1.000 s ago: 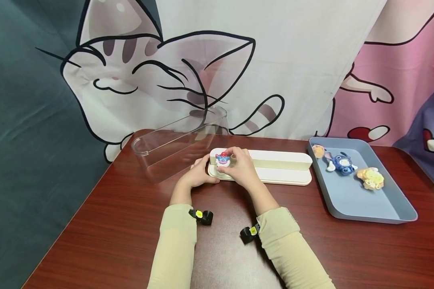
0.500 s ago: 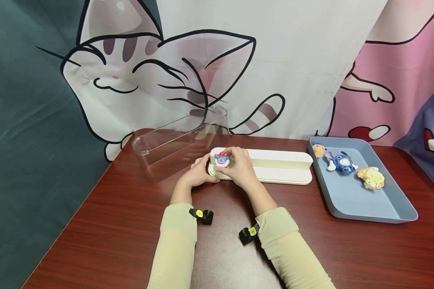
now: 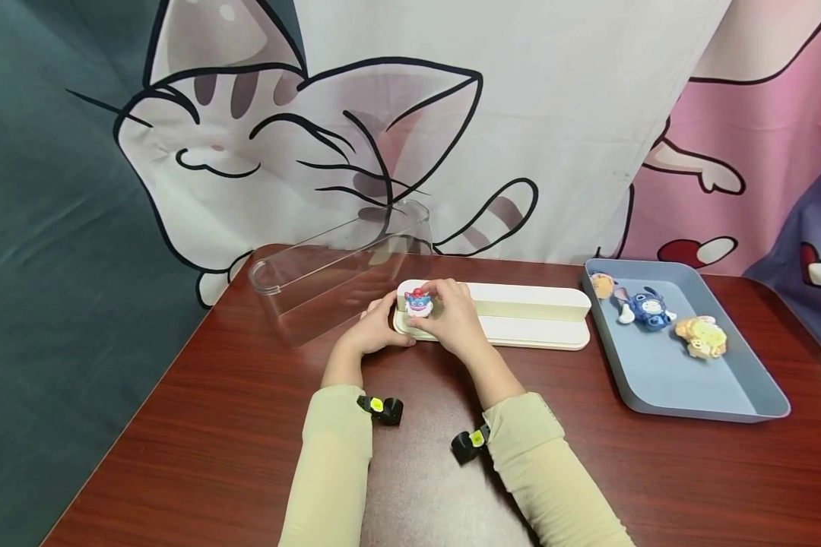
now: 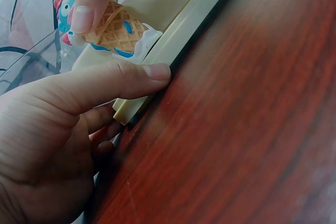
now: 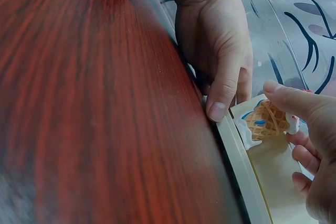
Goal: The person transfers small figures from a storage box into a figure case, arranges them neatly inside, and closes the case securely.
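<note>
My right hand (image 3: 454, 319) pinches a small figurine (image 3: 418, 304) between thumb and fingers at the left end of a cream two-step display base (image 3: 534, 331). The figurine has a blue face with a red top. In the left wrist view its waffle-cone body (image 4: 118, 30) shows, with blue drips and a white splash at the foot, which is on the base's lower step. My left hand (image 3: 371, 328) grips the left end of the base; the thumb (image 5: 223, 90) presses its front edge, and the other fingers are partly hidden behind that end.
A clear plastic cover (image 3: 335, 281) lies behind my left hand. On the right, a grey-blue tray (image 3: 670, 391) holds a blue figurine (image 3: 648, 310), a yellow one (image 3: 703, 337) and a small orange-and-purple one (image 3: 603, 286). A printed cat curtain (image 3: 561, 114) hangs behind the table.
The figurine and the right hand's fingertips have shifted slightly left along the base, and its face has turned a little. The left hand stays at the base's end.
</note>
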### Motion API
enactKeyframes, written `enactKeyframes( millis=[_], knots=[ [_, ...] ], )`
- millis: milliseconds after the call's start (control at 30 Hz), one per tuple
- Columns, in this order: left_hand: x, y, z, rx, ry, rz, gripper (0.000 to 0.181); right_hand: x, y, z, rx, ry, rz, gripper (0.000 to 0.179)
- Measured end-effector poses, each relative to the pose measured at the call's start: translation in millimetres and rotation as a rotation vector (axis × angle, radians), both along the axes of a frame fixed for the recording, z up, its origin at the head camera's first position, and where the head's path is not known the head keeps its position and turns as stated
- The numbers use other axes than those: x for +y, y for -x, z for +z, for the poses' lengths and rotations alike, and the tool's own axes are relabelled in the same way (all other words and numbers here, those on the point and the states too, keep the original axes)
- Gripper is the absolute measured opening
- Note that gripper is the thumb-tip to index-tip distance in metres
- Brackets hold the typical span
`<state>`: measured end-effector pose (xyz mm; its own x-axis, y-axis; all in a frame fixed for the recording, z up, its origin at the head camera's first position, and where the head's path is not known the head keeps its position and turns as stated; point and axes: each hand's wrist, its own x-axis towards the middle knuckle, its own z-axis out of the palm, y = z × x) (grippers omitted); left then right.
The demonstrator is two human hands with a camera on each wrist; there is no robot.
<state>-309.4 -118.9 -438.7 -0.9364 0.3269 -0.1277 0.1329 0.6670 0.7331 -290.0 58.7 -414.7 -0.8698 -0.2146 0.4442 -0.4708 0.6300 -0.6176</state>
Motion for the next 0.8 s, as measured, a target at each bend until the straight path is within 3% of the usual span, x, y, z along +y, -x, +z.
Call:
enactKeyframes(
  millis=[133, 233, 433, 700, 800],
  knots=[
    [1.8, 0.1, -0.1, 0.005, -0.001, -0.002, 0.099, 5, 0.4, 5.3, -0.049, 0.009, 0.000, 0.055],
    [3.0, -0.1, -0.4, 0.008, -0.005, -0.002, 0.100, 17, 1.8, 16.2, -0.100, 0.075, -0.022, 0.055],
    [4.4, -1.2, -1.5, 0.008, -0.002, 0.004, 0.100, 76, 0.0, 51.8, -0.095, 0.280, -0.106, 0.040],
    [4.6, -2.8, -4.5, 0.003, -0.008, 0.000, 0.101, 194, -24.5, 89.0, -0.084, 0.606, -0.495, 0.027],
    [2.8, -3.4, -3.8, 0.009, -0.016, 0.006, 0.100, 242, -24.2, 102.5, -0.176, 0.610, -0.619, 0.019]
  ],
)
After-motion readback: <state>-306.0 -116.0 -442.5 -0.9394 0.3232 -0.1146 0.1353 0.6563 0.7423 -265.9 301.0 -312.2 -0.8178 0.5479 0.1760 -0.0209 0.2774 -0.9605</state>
